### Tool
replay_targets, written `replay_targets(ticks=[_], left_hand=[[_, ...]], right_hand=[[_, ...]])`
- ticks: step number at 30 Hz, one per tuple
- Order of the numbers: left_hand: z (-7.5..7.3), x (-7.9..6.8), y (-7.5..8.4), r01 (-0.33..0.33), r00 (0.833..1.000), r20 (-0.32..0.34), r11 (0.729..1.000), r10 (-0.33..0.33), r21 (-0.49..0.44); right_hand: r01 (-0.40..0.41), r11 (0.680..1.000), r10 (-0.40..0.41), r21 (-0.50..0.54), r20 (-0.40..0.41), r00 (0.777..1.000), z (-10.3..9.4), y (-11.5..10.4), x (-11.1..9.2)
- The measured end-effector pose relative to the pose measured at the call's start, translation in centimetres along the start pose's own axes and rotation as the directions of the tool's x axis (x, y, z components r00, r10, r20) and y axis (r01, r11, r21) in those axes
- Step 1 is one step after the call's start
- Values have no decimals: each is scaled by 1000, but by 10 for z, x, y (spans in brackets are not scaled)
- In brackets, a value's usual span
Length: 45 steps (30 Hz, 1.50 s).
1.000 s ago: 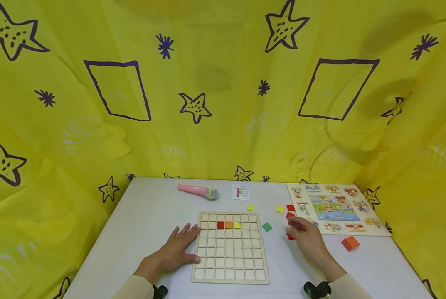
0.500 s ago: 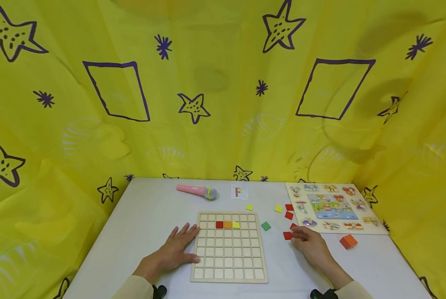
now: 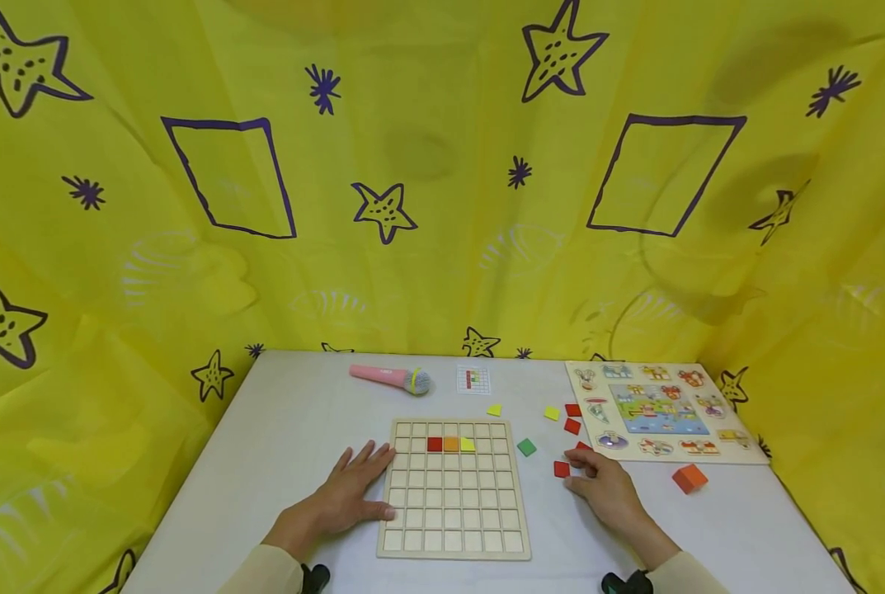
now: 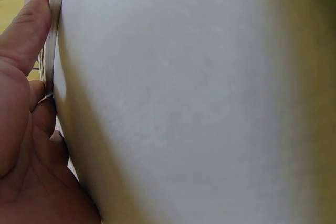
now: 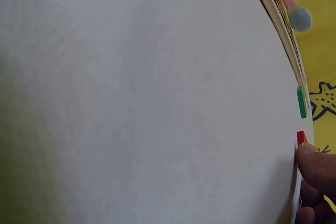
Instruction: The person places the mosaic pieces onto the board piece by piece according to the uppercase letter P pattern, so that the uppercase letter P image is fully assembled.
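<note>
Beneath the grid board [image 3: 453, 498] spreads a white table [image 3: 279, 429]. Beyond the grid board and to its right lies a puzzle board [image 3: 750, 455], seemingly set aside to leave working room. The grid board itself lies flat, straight before the person. Along its left edge rests the left hand [image 3: 341, 499], fingers spread wide, presumably steadying it. To its right, the right hand [image 3: 607, 487] has thumb and forefinger parted just beside a red tile [image 3: 562, 469]; whether they touch it I cannot tell. Past its far edge lie a pink microphone [image 3: 386, 377] and a small printed card [image 3: 473, 379], the card probably left in sight for reading. Nearer its right edge, a green tile [image 3: 526, 447] lies within easy reach. Inside it, three coloured pieces [image 3: 451, 444] sit side by side, kept in line by the cell walls.
</note>
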State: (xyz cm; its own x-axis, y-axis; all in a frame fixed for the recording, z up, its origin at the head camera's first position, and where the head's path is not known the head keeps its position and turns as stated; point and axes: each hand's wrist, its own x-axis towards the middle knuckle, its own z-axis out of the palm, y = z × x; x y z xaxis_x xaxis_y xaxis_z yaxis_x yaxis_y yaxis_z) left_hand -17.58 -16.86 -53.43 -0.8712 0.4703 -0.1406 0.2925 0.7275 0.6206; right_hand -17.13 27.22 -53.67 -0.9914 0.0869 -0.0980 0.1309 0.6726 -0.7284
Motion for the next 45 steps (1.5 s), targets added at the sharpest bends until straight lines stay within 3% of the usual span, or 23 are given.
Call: replay_targets(ticks=[16,33,45], left_hand=[[-1,-1,1,-9,1000,-2,1000,9,2],[0,0,-1,-8,1000,7,1000,8,-11],[1,1,-2,8,1000,6,1000,-8,7]], right_hand=[[37,995,-39,-98,-17,999,4,-3,-2],[5,984,7,176,-63,998,10,-19,3],[42,968,-24,247,-77,997,27,-47,10]])
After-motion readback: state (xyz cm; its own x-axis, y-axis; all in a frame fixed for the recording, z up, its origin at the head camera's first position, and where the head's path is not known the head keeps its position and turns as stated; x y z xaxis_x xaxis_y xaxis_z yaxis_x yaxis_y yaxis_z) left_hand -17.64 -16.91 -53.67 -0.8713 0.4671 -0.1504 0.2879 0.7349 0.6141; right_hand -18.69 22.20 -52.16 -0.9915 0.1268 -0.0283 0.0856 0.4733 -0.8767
